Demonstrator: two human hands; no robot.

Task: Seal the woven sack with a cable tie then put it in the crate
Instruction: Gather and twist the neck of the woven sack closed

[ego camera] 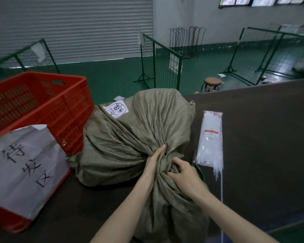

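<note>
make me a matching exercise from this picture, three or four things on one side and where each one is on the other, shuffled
Things:
1. woven sack
2. crate
3. pack of cable ties
4. stool

Places:
A. on the green floor beyond the table
B. lying flat on the table, right of the sack
C. at the table's left, a white paper sign on its near side
D. middle of the table, its neck bunched in both hands

Pairs: 1-D, 2-C, 3-B, 4-A
</note>
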